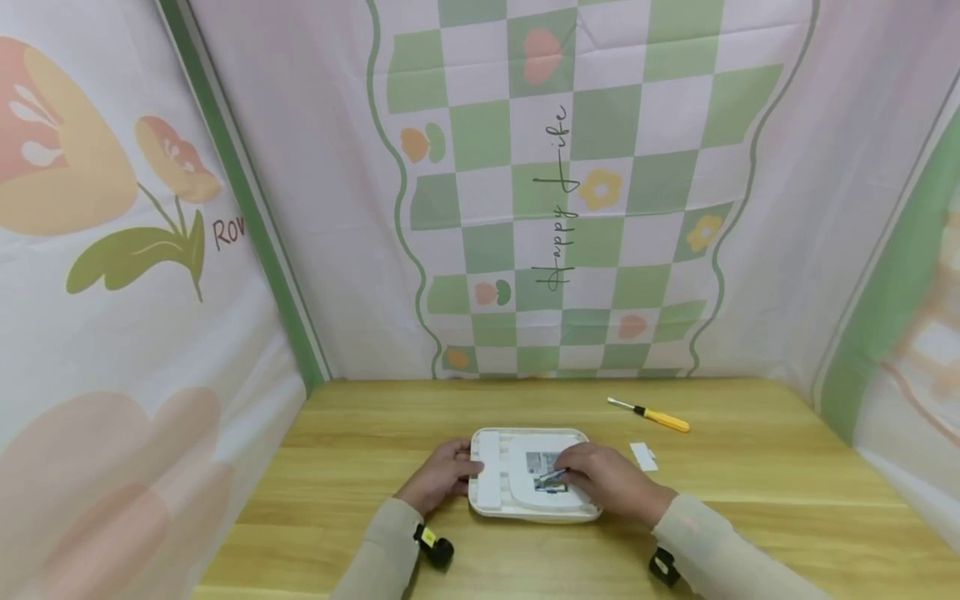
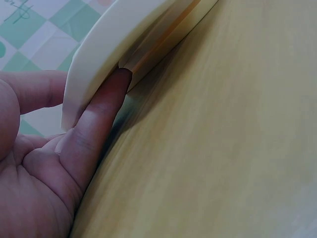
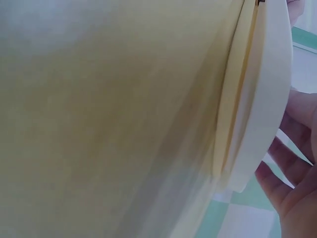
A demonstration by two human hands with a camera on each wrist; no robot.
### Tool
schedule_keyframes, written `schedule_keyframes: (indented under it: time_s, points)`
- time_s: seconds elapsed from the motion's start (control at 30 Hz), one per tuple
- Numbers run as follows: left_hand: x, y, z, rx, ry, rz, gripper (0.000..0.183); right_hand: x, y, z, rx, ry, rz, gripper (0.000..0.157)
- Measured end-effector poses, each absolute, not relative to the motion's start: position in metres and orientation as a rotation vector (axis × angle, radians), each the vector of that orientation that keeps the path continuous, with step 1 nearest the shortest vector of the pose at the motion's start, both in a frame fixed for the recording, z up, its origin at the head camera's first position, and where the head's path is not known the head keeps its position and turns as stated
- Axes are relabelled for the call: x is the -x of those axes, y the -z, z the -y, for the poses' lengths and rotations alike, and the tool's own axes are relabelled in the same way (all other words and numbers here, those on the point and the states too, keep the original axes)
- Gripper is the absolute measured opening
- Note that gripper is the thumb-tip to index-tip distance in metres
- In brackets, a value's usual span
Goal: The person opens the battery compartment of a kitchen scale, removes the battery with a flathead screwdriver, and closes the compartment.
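A white device with rounded corners [image 1: 498, 471], perhaps a scale, lies face down on the wooden table with its label and open battery compartment [image 1: 551, 487] on top. My left hand [image 1: 444, 477] grips its left edge, and in the left wrist view a finger [image 2: 101, 116] reaches under the rim. Over the compartment, my right hand [image 1: 611, 481] pinches a small battery [image 1: 552, 476], which slants above the opening. Whether the battery touches the contacts is too small to tell. The right wrist view catches the device's side [image 3: 262, 109] beside the right fingers [image 3: 290, 161], without the battery.
A small white cover [image 1: 643, 456] lies to the right of the device. Behind it rests a screwdriver [image 1: 663, 419] with a yellow handle. Printed curtains [image 1: 555, 250] hang around the back and sides of the table [image 1: 360, 417].
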State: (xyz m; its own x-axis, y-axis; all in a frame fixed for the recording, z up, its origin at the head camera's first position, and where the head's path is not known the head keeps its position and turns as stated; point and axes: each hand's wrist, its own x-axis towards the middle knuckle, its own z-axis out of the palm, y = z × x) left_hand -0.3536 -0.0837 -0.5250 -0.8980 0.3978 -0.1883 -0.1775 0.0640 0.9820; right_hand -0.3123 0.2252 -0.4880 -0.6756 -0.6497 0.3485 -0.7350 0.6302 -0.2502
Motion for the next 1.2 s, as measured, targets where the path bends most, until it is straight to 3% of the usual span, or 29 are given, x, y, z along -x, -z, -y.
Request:
schedule_keyframes:
  time_s: [1.2]
  points:
    - [0.353,0.526,0.083,-0.21,-1.879,-1.951,0.051,0.318,0.476,-0.238,-0.958,-0.841,2.724,0.019]
